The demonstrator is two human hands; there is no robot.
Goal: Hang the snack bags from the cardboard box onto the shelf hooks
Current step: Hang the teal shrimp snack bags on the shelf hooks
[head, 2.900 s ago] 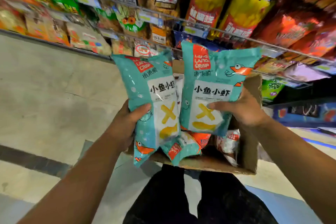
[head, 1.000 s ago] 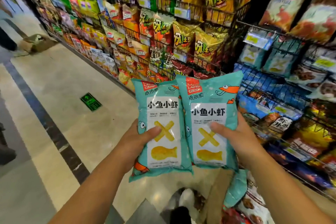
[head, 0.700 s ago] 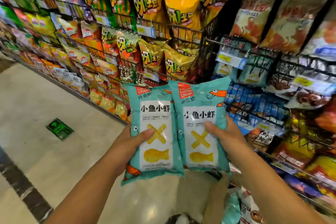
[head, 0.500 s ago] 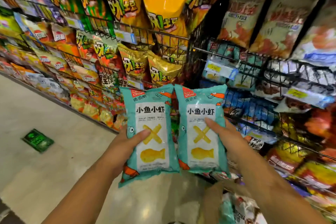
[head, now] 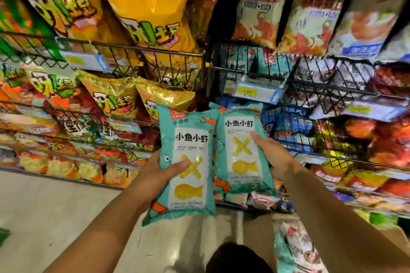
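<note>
Wire shelves point(head: 133, 47) packed with snacks fill the far side of the aisle. The left hand point(head: 159, 173) grips a teal bag point(head: 188, 162), thumb across its front. The right hand point(head: 275, 157) grips a second bag point(head: 239, 150) just right of it. The box point(head: 257, 241) sits near, lower right.
</note>
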